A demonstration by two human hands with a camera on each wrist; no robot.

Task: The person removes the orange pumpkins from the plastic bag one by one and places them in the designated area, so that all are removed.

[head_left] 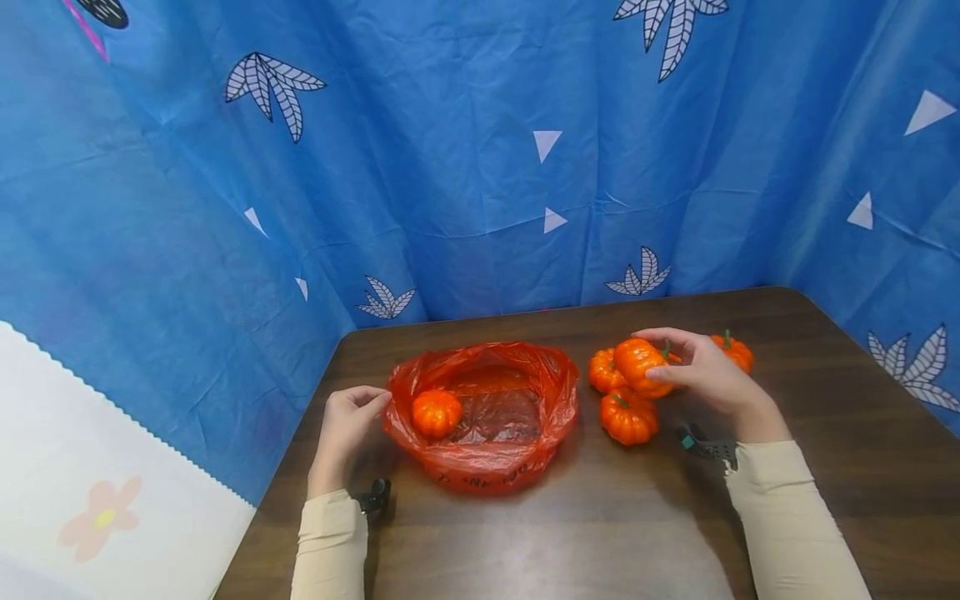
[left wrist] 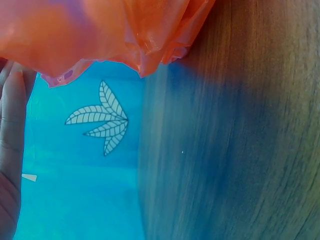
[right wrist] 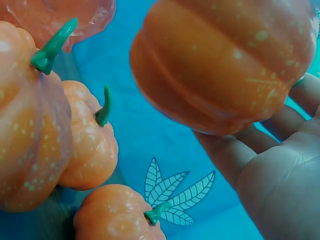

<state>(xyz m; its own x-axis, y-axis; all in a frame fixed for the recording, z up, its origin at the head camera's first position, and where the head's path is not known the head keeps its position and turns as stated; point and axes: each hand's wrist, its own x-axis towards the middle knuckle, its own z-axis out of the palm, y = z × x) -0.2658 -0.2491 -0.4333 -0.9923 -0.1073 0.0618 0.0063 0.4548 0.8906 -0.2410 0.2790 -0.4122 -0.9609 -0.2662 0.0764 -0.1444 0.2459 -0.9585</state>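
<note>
My left hand [head_left: 343, 429] pinches the left rim of a red plastic bag [head_left: 487, 467], which stands open on the table. One small orange toy pumpkin [head_left: 437, 414] lies inside the bag at its left side. With the fingers and thumb of my right hand [head_left: 712, 375] I grip another pumpkin [head_left: 637, 364], its green stem toward the palm. In the right wrist view this held pumpkin [right wrist: 220, 65] is raised above the others. Beneath and beside it rest a front pumpkin [head_left: 628, 421], a back pumpkin [head_left: 602, 372] and a pumpkin at the right [head_left: 735, 353], partly behind my hand.
The brown wooden table [head_left: 517, 542] has its far edge against a blue curtain [head_left: 465, 167] printed with leaves and triangles. A white cloth [head_left: 97, 467] with a flower hangs on the left. Each wrist wears a dark strap device.
</note>
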